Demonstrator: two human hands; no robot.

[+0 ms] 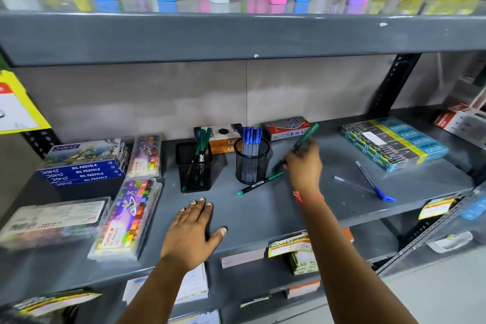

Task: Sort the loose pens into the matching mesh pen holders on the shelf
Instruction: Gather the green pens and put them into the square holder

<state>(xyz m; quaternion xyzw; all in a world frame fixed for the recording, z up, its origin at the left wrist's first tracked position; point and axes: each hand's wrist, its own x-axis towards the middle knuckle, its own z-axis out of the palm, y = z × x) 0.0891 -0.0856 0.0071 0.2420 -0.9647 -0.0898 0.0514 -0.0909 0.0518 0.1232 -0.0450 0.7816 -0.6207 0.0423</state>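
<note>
Two black mesh holders stand on the grey shelf [263, 213]. The square holder [194, 168] has green pens in it; the round holder [251, 163] has blue-capped pens. My right hand [305, 168] is just right of the round holder, shut on a green pen [307, 135] that points up and to the right, blurred. Another green pen [260, 183] lies flat in front of the round holder, left of that hand. Two blue-capped clear pens [368, 183] lie crossed further right. My left hand [193, 231] rests flat on the shelf's front, fingers spread, holding nothing.
Oil pastel boxes [84, 169] and crayon packs [128, 216] fill the shelf's left side. Small boxes [286, 129] stand behind the holders, and a teal-yellow pack stack [394, 142] lies at the right. The upper shelf edge [236, 37] overhangs closely.
</note>
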